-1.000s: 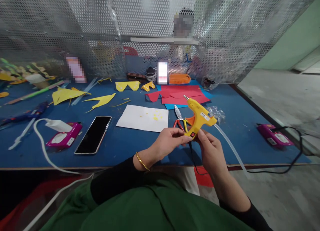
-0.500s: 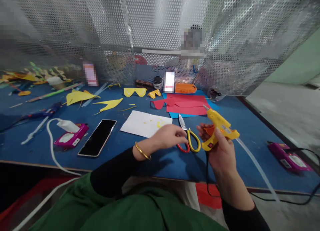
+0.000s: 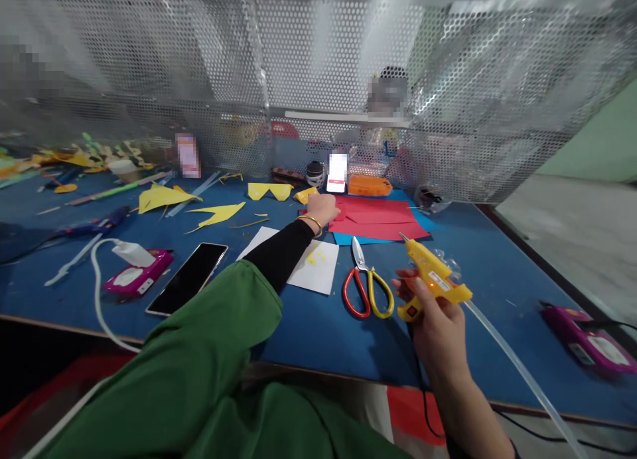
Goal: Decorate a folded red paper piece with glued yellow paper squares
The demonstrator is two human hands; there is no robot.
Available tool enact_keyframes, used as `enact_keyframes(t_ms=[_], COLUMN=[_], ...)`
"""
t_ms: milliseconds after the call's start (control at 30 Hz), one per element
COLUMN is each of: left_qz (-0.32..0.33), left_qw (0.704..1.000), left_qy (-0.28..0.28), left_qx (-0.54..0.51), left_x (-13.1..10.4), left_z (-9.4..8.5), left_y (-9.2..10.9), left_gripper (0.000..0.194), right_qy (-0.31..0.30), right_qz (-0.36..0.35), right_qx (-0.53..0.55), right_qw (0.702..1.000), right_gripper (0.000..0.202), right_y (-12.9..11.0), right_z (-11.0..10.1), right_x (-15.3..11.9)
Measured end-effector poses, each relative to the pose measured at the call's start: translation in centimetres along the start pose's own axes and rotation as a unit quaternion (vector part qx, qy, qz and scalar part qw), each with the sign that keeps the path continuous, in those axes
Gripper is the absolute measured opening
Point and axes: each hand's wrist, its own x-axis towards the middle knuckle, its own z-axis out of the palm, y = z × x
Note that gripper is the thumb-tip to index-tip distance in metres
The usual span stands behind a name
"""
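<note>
My right hand (image 3: pixel 438 323) is wrapped round the handle of a yellow hot glue gun (image 3: pixel 432 273). Its nozzle points up and left, and a long clear glue stick (image 3: pixel 517 366) trails from its back. My left hand (image 3: pixel 323 209) is stretched far forward at the left edge of the red paper sheets (image 3: pixel 383 213); its fingertips are hidden behind the hand. It covers most of the red mask cut-out there and part of an orange paper mask (image 3: pixel 303 194). Below that arm lies a white paper (image 3: pixel 318 273) with yellow spots. Scissors (image 3: pixel 362 283) with red and yellow handles lie between the hands.
A dark phone (image 3: pixel 192 276) and a purple power box (image 3: pixel 142 276) with a white plug lie left. Yellow paper pieces (image 3: pixel 216 215) and a yellow mask (image 3: pixel 269 191) lie farther back. Another purple box (image 3: pixel 587 339) stands right. A perforated metal screen (image 3: pixel 318 54) borders the back.
My left hand has moved from above the scissors forward to the red paper, uncovering the scissors' handles. My right hand, still holding the glue gun, appears slightly lower in view.
</note>
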Motion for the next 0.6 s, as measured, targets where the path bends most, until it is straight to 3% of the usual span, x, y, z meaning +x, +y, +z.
enact_keyframes(t_ms=[100, 167, 333, 400, 467, 533, 600], left_qz=[0.004, 0.012, 0.036, 0.007, -0.020, -0.057, -0.081], left_qw=[1.000, 0.998, 0.979, 0.904, 0.820, 0.771, 0.744], left_qy=[0.007, 0.029, 0.100, 0.079, 0.013, -0.024, -0.037], left_qx=[-0.024, -0.053, -0.173, -0.419, -0.572, -0.634, -0.663], left_x=[0.5, 0.3, -2.8, -5.5, -8.7, -11.6, -13.8], left_z=[0.1, -0.8, -6.7, -9.5, -11.5, -12.3, -11.7], left_y=[-0.3, -0.4, -0.6, -0.9, -1.6, -2.5, -3.5], left_gripper=[0.018, 0.017, 0.026, 0.021, 0.013, 0.008, 0.014], right_qy=[0.001, -0.011, -0.011, -0.006, -0.013, -0.017, -0.034], right_qz=[-0.044, -0.059, -0.052, -0.025, 0.004, 0.026, 0.045], right_qx=[-0.075, -0.096, -0.031, 0.030, 0.090, 0.132, 0.136], right_qw=[0.996, 0.994, 0.998, 0.999, 0.996, 0.991, 0.989], right_gripper=[0.035, 0.034, 0.033, 0.030, 0.025, 0.023, 0.024], right_y=[0.0, -0.4, -3.4, -5.1, -6.7, -8.0, -8.8], right_z=[-1.0, -1.5, -0.9, -0.2, 0.8, 1.8, 3.0], right_x=[-1.0, -1.4, -0.7, -0.2, 0.0, -0.2, -0.9])
